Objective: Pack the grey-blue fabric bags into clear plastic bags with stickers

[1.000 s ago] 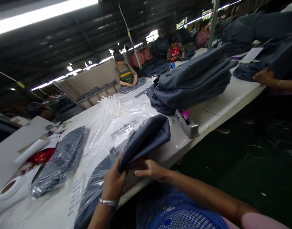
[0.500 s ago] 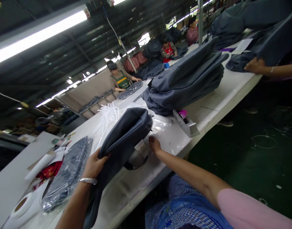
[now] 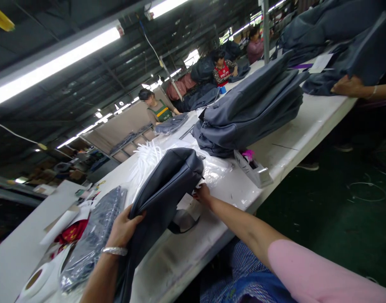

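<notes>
A dark blue-grey bag (image 3: 167, 193) with a long opening stands tilted on the white table in front of me. My left hand (image 3: 125, 227), with a silver bracelet at the wrist, grips the bag's left edge, thumb over the fabric. My right hand (image 3: 203, 194) is at the bag's far right side, fingers curled in and partly hidden. What those fingers hold I cannot make out; a bit of white shows beside them. Below them a pale tag (image 3: 186, 202) and a dark strap loop (image 3: 183, 229) hang against the bag.
Stacked dark bags (image 3: 243, 113) lie beyond, beside a white box (image 3: 252, 170) with a pink piece. White cords (image 3: 148, 158), a plastic-wrapped bag (image 3: 94, 235) and a white roll (image 3: 35, 280) lie leftward. A co-worker's hand (image 3: 347, 86) touches dark fabric at right; other people work farther back.
The view has shifted slightly, so most things sit a little lower and to the right. My right hand has moved in closer to the bag's side; my left keeps its grip.
</notes>
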